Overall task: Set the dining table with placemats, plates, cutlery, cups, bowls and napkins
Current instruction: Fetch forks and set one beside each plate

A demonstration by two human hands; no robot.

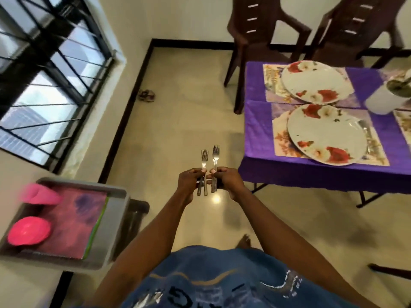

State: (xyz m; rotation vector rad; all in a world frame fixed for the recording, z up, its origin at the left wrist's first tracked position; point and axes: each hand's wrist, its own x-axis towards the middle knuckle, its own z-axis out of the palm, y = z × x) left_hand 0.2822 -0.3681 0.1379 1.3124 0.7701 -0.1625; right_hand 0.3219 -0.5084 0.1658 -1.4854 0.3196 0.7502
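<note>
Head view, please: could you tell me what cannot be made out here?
- Forks in left hand and right hand: exact count unclear; fingers cover the handles.
- Pink items in the grey bin: motion-blurred.
- White container on the table: cut off by the right edge.

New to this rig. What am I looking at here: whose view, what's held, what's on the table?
One picture, from a wide-angle camera worn on a person's head, looking down. No robot: two bare hands. The left hand and right hand each hold forks, tines up, over the floor. To the right, a table with a purple cloth carries floral placemats, two flowered plates and a white container. Lower left, a grey bin holds pink cups, blurred.
</note>
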